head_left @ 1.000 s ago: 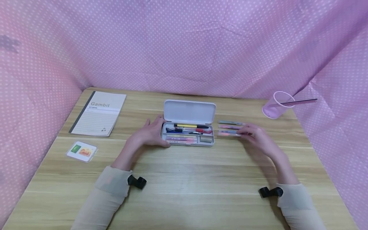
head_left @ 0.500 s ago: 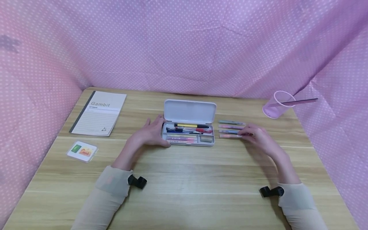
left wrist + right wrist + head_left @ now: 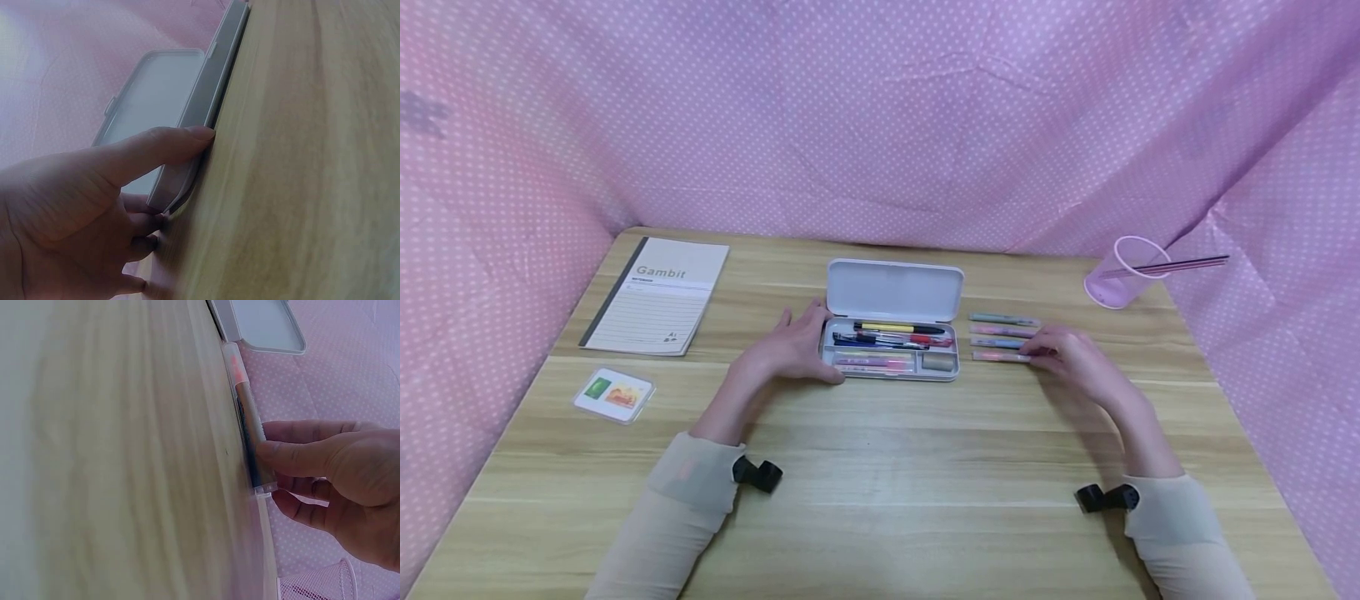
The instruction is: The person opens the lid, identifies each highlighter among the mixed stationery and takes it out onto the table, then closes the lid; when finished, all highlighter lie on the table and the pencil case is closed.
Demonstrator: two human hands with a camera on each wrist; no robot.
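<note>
A white pencil case (image 3: pixel 891 379) lies with its lid (image 3: pixel 895 290) raised in the middle of the table. My left hand (image 3: pixel 793 346) grips the case's left end, its thumb on the front edge as the left wrist view shows. Inside are several pens (image 3: pixel 898 329), clear-capped highlighters (image 3: pixel 876 362) and a small grey block (image 3: pixel 937 363). To the right, my right hand (image 3: pixel 1075 362) pinches the nearest of several highlighters in a row, a clear-capped one with a pink-orange tip (image 3: pixel 237 369). Behind it lie a blue (image 3: pixel 996 342), a pink-purple (image 3: pixel 991 330) and a green one (image 3: pixel 1000 318).
At the back right, a pink mesh cup (image 3: pixel 1112 283) leans over with thin sticks (image 3: pixel 1187 265) poking out. A notebook (image 3: pixel 658 296) lies at the back left, and a clear-edged card (image 3: pixel 615 396) in front of it. Pink dotted cloth (image 3: pixel 880 125) surrounds the table.
The nearest highlighter has shifted slightly toward the front of the table with my right hand, leaving a wider gap to the blue one. My left hand stays on the case.
</note>
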